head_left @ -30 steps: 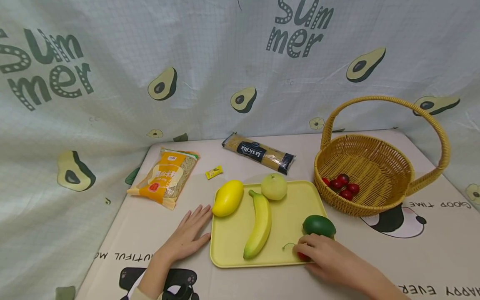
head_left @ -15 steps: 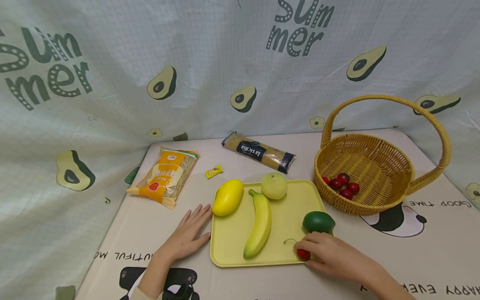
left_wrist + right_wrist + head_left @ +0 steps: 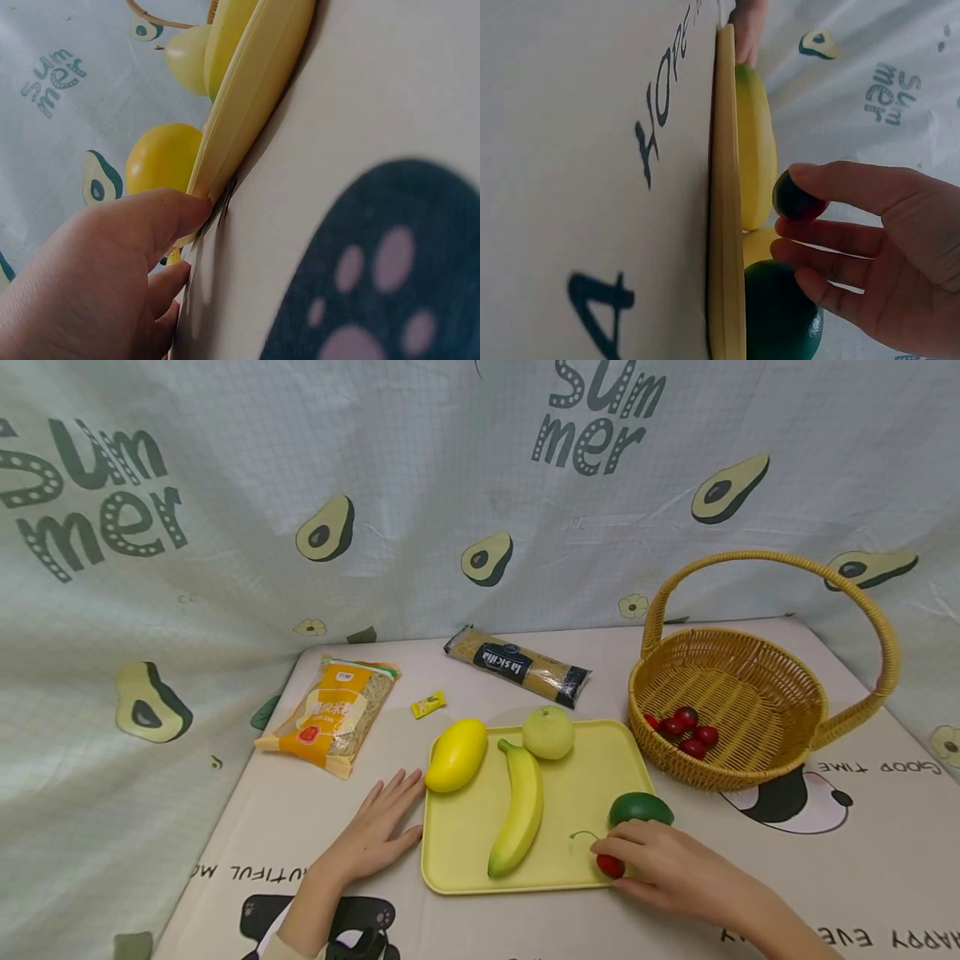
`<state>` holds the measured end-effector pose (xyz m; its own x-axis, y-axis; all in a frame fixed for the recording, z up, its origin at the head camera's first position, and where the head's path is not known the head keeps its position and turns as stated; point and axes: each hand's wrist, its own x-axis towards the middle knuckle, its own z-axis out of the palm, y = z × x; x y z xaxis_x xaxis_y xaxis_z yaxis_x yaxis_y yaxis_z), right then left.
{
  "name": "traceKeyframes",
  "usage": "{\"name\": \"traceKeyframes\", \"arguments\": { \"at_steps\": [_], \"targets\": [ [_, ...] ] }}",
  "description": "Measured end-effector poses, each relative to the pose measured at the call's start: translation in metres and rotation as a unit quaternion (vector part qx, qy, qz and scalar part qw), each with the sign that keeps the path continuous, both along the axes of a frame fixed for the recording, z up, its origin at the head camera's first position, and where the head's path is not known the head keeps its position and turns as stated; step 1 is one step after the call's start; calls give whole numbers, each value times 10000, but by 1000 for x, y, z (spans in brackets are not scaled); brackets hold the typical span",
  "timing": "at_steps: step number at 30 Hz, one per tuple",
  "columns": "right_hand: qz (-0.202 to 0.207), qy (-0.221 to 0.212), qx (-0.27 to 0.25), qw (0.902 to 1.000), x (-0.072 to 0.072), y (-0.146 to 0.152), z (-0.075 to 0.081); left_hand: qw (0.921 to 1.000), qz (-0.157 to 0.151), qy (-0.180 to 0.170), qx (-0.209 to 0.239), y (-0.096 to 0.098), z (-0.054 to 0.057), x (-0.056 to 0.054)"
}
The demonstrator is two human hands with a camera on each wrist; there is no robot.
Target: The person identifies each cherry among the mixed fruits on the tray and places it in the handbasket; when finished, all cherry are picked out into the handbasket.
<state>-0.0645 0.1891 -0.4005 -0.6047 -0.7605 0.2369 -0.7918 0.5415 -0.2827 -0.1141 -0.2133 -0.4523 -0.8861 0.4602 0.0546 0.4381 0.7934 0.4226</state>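
In the head view my right hand (image 3: pixel 667 870) pinches a red cherry (image 3: pixel 611 866) between thumb and fingers, over the front right corner of a yellow tray (image 3: pixel 577 793). The cherry's thin green stem sticks out to the left. Close behind that hand lies a dark green oval fruit (image 3: pixel 641 808), also seen past the lower fingers in the right wrist view (image 3: pixel 780 315). My left hand (image 3: pixel 378 828) lies flat on the table, its thumb tip at the tray's left rim. Also on the tray are a banana (image 3: pixel 517 810), a yellow mango-shaped fruit (image 3: pixel 456 756) and a pale green round fruit (image 3: pixel 548 733).
A wicker basket (image 3: pixel 795 681) with a tall handle stands right of the tray, holding several red cherries (image 3: pixel 692 731). Behind the tray are a pasta packet (image 3: pixel 517 664) and a small yellow wrapped sweet (image 3: pixel 428 704). An orange grain bag (image 3: pixel 333 714) lies back left.
The cherry in my right hand, mostly hidden by the fingers before, shows more now. The green fruit has shifted slightly. My left hand has stayed in place.
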Motion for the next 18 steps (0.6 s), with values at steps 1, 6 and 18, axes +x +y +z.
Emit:
{"name": "traceKeyframes", "arguments": {
  "at_steps": [1, 6, 18],
  "targets": [
    [9, 6, -10, 10000, 0, 0, 1, 10000, 3, -11, 12, 0, 0, 0],
    [-8, -46, -27, 10000, 2, 1, 5, 10000, 15, -57, 1, 0, 0, 1],
    [-250, 622, -115, 9977, 0, 3, 19, 9999, 30, -119, -39, 1, 2, 0]
  ]
}}
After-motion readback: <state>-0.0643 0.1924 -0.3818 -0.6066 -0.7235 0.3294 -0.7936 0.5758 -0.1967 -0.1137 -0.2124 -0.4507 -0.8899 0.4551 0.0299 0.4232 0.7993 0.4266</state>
